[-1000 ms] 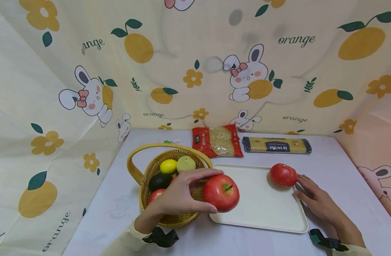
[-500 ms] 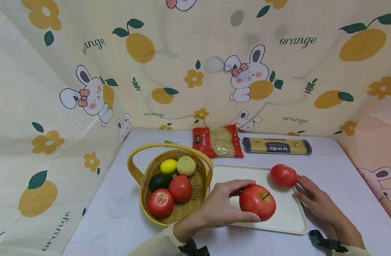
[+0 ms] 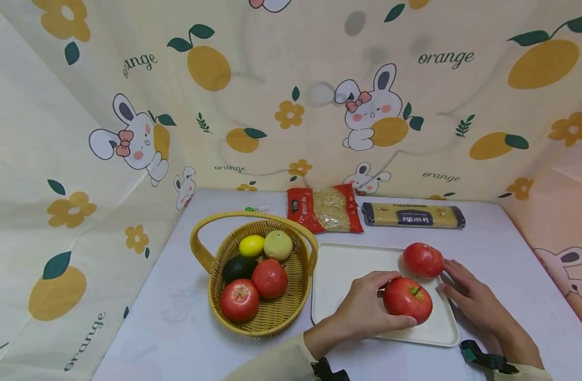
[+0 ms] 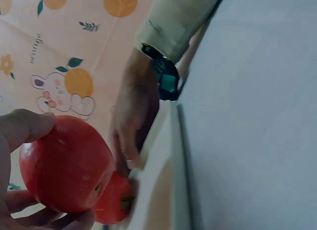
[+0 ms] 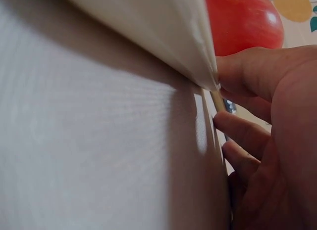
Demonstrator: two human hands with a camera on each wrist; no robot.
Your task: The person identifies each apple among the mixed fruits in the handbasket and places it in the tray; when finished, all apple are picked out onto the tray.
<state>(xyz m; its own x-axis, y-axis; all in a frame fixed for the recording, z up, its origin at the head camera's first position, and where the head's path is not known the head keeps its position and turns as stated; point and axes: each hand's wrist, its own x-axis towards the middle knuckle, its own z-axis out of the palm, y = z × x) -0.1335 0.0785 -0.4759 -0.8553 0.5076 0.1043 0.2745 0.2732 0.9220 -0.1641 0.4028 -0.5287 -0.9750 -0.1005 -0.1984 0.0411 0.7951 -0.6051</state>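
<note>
In the head view my left hand (image 3: 359, 309) holds a red apple (image 3: 410, 302) by its side, thumb at the near side and fingers at the far side, over the right part of a white tray (image 3: 340, 270). The left wrist view shows the same apple (image 4: 67, 163) with its stem hollow turned down. A second red apple-like fruit (image 3: 422, 260) lies at the tray's back right corner. My right hand (image 3: 478, 299) rests at the tray's right edge, fingers extended beside that fruit. In the right wrist view the thumb (image 5: 247, 71) touches the tray's rim.
A yellow wicker basket (image 3: 294, 286) with a tall handle stands left of the tray, holding several fruits, among them a yellow lemon (image 3: 251, 246) and a dark avocado (image 3: 239, 269). Behind lie a red pasta bag (image 3: 324, 209) and a spaghetti pack (image 3: 413, 215). A patterned cloth (image 3: 271, 63) hangs behind.
My left hand has carried the apple rightward from beside the basket to over the tray, close to the other red fruit. My right hand has stayed at the tray's edge.
</note>
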